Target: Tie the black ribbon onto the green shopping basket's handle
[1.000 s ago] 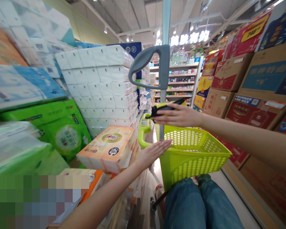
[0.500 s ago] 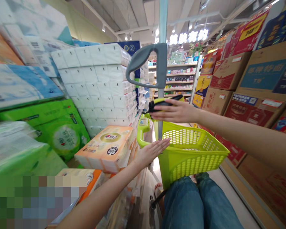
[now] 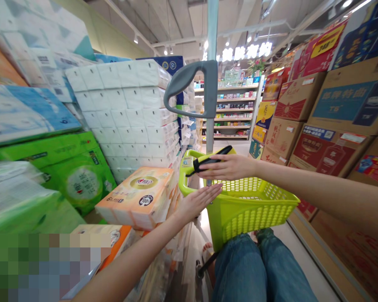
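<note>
A yellow-green shopping basket [image 3: 255, 214] stands in front of my knees, beside an upright pole with a grey loop handle [image 3: 210, 90]. My right hand [image 3: 231, 167] is at the basket's black-gripped handle [image 3: 216, 157]. Its fingers are stretched to the left, over or against the grip; how firmly they touch is unclear. Lower down, my left hand [image 3: 199, 202] lies flat along the basket's left end, fingers straight and together, close to the pole. Nothing shows in its grasp. The basket's visible inside holds nothing I can make out.
Orange tissue packs [image 3: 138, 195], green packs [image 3: 78, 176] and a tall white tissue stack [image 3: 129, 113] line the left. Cartons [image 3: 330, 151] rise on the right. Shelves [image 3: 234, 113] stand at the aisle's far end.
My right hand has moved down and slightly left, and the black-gripped handle has lowered with it towards the basket rim. My left hand has stayed nearly in place.
</note>
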{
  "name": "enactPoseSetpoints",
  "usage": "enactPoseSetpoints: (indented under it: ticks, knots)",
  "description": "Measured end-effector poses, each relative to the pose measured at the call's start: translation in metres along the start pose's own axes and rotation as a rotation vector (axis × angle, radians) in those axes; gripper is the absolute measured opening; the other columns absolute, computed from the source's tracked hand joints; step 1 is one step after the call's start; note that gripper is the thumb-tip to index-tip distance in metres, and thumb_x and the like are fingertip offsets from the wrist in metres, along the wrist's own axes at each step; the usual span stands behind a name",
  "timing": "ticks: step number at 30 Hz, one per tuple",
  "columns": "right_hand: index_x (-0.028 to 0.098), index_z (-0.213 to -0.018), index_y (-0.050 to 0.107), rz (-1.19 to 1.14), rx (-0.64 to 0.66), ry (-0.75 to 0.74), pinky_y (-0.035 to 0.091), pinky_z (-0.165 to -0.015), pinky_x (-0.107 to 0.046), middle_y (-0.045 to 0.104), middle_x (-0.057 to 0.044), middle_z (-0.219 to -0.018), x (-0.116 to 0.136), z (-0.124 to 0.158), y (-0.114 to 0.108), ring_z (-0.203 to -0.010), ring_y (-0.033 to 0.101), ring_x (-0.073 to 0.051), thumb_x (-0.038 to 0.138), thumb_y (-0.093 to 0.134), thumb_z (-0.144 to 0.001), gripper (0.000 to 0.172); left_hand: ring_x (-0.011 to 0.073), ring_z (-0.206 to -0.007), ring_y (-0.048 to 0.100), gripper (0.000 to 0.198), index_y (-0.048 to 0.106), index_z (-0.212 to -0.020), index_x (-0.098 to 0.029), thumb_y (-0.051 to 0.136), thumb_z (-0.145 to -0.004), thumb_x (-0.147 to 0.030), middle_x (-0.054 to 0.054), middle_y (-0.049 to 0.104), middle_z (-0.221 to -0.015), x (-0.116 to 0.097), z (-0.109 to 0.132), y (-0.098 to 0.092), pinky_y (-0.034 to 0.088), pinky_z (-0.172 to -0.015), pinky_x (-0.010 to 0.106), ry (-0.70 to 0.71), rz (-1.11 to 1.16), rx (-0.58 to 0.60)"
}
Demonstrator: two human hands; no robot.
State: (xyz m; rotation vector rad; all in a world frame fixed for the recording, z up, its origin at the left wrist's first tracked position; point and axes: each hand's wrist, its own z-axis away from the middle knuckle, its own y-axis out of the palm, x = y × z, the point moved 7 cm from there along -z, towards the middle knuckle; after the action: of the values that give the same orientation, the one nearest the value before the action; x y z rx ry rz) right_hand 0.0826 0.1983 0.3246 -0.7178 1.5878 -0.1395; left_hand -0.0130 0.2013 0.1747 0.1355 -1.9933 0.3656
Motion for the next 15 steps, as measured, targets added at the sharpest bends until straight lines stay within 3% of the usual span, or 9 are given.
enactPoseSetpoints:
  ticks: [4, 6, 9, 12, 14, 15]
  knots:
    - [0.045, -0.151, 0.033, -0.121, -0.091, 0.285, 0.022, -0.126, -0.034, 0.048, 0.015, -0.151, -0.075, -0.006, -0.026, -0.143, 0.040, -0.012, 0.012, 0.051, -0.095, 0.067, 0.0115, -0.152, 0.018, 0.064, 0.028, -0.156, -0.020, 0.037, -0.093, -0.015, 0.000, 0.018, -0.167, 0.009, -0.005, -0.010, 0.015, -0.126, 0.030, -0.004, -0.007, -0.002]
    - [0.050, -0.151, 0.029, -0.142, -0.116, 0.399, 0.021, -0.126, -0.038, 0.048, 0.017, -0.150, -0.083, -0.004, -0.025, -0.141, 0.042, -0.013, 0.011, 0.050, -0.095, 0.071, 0.0111, -0.152, 0.018, 0.064, 0.027, -0.156, -0.019, 0.037, -0.093, -0.014, 0.001, 0.018, -0.167, 0.011, -0.005, -0.011, 0.018, -0.126, 0.028, -0.001, 0.007, 0.000]
    - [0.038, -0.151, 0.036, -0.020, -0.064, 0.350, 0.010, -0.128, -0.038, 0.049, 0.012, -0.150, -0.039, 0.000, -0.006, -0.143, 0.039, -0.012, 0.014, 0.047, -0.098, 0.060, 0.0110, -0.152, 0.018, 0.064, 0.028, -0.156, -0.019, 0.037, -0.093, -0.014, 0.000, 0.018, -0.167, 0.006, -0.004, -0.007, 0.020, -0.125, 0.026, 0.006, 0.042, 0.008]
    - [0.023, -0.142, 0.052, 0.017, -0.017, 0.104, 0.007, -0.128, -0.035, 0.053, 0.007, -0.148, 0.021, 0.004, 0.013, -0.143, 0.040, -0.010, 0.018, 0.040, -0.102, 0.043, 0.0102, -0.150, 0.026, 0.062, 0.031, -0.155, -0.020, 0.036, -0.093, -0.013, 0.001, 0.025, -0.165, 0.000, -0.001, -0.001, 0.022, -0.124, 0.027, 0.007, 0.084, -0.004]
    - [0.019, -0.140, 0.055, -0.013, 0.001, -0.003, 0.009, -0.128, -0.035, 0.053, 0.005, -0.148, 0.032, 0.007, 0.014, -0.143, 0.040, -0.011, 0.019, 0.037, -0.103, 0.041, 0.0100, -0.149, 0.028, 0.062, 0.031, -0.155, -0.021, 0.035, -0.093, -0.013, 0.001, 0.027, -0.164, -0.001, 0.000, 0.000, 0.022, -0.124, 0.027, 0.006, 0.095, 0.001]
    - [0.019, -0.141, 0.053, -0.025, 0.003, -0.009, 0.009, -0.128, -0.035, 0.052, 0.005, -0.149, 0.025, 0.007, 0.011, -0.144, 0.039, -0.011, 0.019, 0.039, -0.102, 0.042, 0.0099, -0.150, 0.026, 0.063, 0.030, -0.155, -0.021, 0.035, -0.093, -0.013, 0.000, 0.025, -0.165, 0.000, -0.001, -0.001, 0.021, -0.125, 0.027, 0.005, 0.087, 0.003]
